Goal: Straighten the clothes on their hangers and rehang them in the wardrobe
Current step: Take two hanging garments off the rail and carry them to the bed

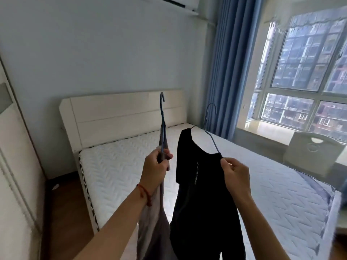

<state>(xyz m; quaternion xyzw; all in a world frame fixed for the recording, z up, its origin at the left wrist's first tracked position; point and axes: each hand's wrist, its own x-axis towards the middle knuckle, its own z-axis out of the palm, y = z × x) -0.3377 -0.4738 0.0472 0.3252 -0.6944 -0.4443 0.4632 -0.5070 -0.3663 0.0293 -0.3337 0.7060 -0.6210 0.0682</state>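
I see the left hand (155, 164) grip clamped on a blue wire hanger (162, 117) carrying a grey garment (154, 231); the right hand (235, 175) grip pinches a black T-shirt (199, 194) on a second blue wire hanger (210, 128). Both hems cut off below.

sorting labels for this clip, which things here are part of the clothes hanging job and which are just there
Part of the job:
black shirt
its hanger
grey garment
blue hanger
left hand
right hand

Just there:
bed
curtain
window
chair
air conditioner
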